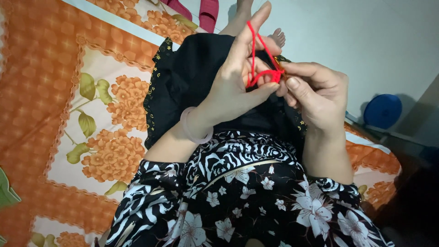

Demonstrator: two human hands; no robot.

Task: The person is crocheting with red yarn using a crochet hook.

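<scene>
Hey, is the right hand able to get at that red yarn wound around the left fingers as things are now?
Probably yes. The right hand already pinches the red yarn right beside the left hand, above the black cloth, and nothing lies between them.

Landmark: black cloth (192, 77) lying over the lap. Left of it the orange flowered bedsheet (105, 114) is lying flat and bare, giving open passage; above and right of it the pale floor (366, 36) is showing open, with a blue round object (382, 110) sitting far right and pink slippers (201, 11) above. Directly over the cloth both hands are crowding together, the left hand (238, 87) and right hand (315, 91) touching, red yarn (263, 68) stretching between the fingers and blocking that gap.
</scene>
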